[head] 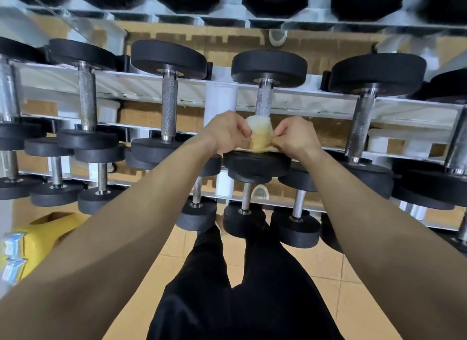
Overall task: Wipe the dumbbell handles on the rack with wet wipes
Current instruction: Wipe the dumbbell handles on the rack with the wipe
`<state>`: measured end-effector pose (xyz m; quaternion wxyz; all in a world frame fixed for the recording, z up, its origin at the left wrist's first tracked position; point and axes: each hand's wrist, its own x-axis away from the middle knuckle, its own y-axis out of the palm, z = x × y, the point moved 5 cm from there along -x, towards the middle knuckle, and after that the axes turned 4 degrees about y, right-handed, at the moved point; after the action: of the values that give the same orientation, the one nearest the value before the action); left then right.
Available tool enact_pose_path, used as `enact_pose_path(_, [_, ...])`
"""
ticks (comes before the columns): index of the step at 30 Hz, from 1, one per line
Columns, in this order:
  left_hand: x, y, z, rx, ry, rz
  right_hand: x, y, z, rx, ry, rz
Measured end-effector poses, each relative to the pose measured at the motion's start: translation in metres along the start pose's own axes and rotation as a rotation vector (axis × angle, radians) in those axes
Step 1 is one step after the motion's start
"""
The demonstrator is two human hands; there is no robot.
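In the middle of the frame I hold a soft, crumpled wet wipe [260, 134], white on top and yellowish lower down, with both hands. My left hand [225, 134] pinches its left side. My right hand [295, 137] pinches its right side. The fingers of both are curled in tight.

I hold it this way so the wipe hugs the low end of the shiny, bumpy metal handle [264, 99] of a dumbbell [269, 66] with round black ends. I think two hands help me pull the wipe snug and rub all the way round. The wipe sits just above the dumbbell's near black end. I cannot tell how far it goes round the back of the bar.

The handle runs up the frame from the wipe to the far black end. It is silver, with tiny bumps and a bright shine. I cannot tell if it is wet yet.

The dumbbell lies across the white metal rack [141, 84], on the middle shelf, so its bar is open to my hands. More dumbbells rest on each side of it.
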<state>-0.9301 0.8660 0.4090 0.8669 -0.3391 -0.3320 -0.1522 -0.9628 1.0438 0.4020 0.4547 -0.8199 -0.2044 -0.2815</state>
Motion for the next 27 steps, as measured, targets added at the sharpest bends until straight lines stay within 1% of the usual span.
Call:
enact_pose_path(2, [-0.002,0.0,-0.005,-0.017,-0.018,0.048,-0.001,0.003,-0.006,0.004,-0.017,0.005])
enact_pose_path(4, [-0.004,0.0,-0.007,-0.111,-0.042,0.107,0.0,0.006,-0.01,0.012,-0.063,-0.018])
enact_pose_path(8, [-0.001,0.0,0.003,-0.274,-0.137,0.265,0.004,0.001,-0.004,-0.156,-0.055,-0.047])
enact_pose_path(11, [0.008,0.002,0.01,-0.269,-0.137,0.334,0.005,0.002,0.001,-0.164,-0.049,-0.034])
enact_pose_path(14, [0.024,0.0,0.01,-0.148,-0.094,0.33,0.005,0.004,0.003,-0.109,-0.041,0.017])
enact_pose_path(17, [0.048,0.003,0.013,-0.074,-0.057,0.296,0.006,-0.001,0.001,-0.153,-0.037,0.076])
enact_pose_path(19, [0.064,0.004,0.018,0.038,-0.034,0.354,0.013,-0.01,-0.007,-0.217,-0.056,0.139])
enact_pose_path(21, [0.078,0.002,0.022,0.242,-0.029,0.446,0.027,-0.021,-0.015,-0.331,-0.076,0.172])
enact_pose_path(23, [0.093,0.003,0.028,0.432,-0.005,0.488,0.047,-0.029,-0.019,-0.45,-0.085,0.157])
enact_pose_path(25, [0.106,0.009,0.033,0.584,0.019,0.482,0.07,-0.029,-0.021,-0.564,-0.108,0.091])
enact_pose_path(27, [0.118,0.016,0.04,0.644,0.067,0.453,0.096,-0.022,-0.023,-0.601,-0.14,0.013])
